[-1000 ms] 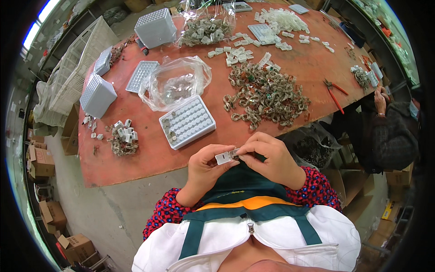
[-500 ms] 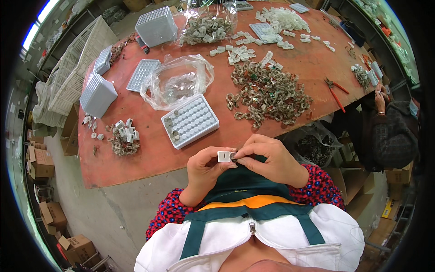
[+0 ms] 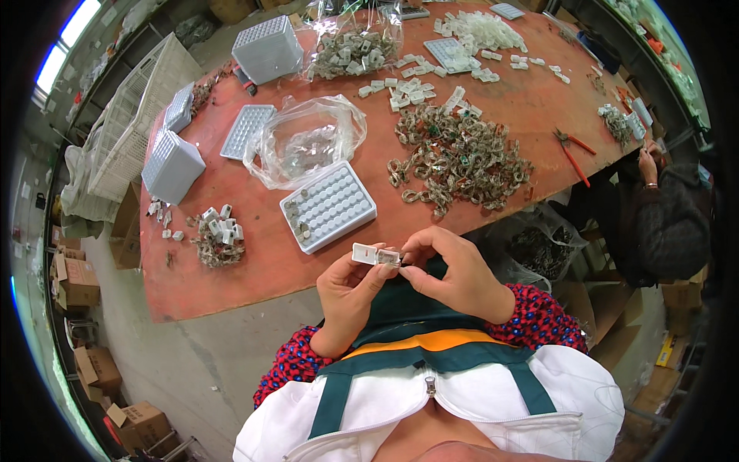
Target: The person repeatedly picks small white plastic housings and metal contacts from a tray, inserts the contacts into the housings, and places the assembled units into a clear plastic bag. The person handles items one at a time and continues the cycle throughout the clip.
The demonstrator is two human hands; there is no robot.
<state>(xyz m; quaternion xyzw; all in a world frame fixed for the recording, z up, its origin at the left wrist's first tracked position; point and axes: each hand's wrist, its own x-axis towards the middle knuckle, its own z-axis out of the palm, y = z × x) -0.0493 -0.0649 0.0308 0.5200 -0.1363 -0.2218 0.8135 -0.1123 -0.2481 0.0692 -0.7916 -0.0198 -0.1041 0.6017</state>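
In front of my chest, my left hand (image 3: 344,296) grips a small white plastic case (image 3: 365,253) between thumb and fingers. The case appears unfolded, its white flap at the left and a shallow compartment at the right. Close against the compartment end, my right hand (image 3: 460,276) has thumb and index finger pinched together. A small dark bit shows by those fingertips, too small to name. Just beyond my hands lies a pale tray (image 3: 339,208) with rows of round pockets and several silver discs along its left side. A heap of coiled beige wires (image 3: 462,165) lies to its right.
A crumpled clear bag (image 3: 308,146) and stacked pale trays (image 3: 173,169) lie on the red table (image 3: 254,273). Red-handled pliers (image 3: 573,154) rest at the right, near another person's hand (image 3: 650,158). A bag of dark parts (image 3: 543,246) stands below the table edge.
The white case has swung open and tilted: its flap now points left and the compartment shows between my hands. My right fingers stay at its right end. The view has shifted slightly.
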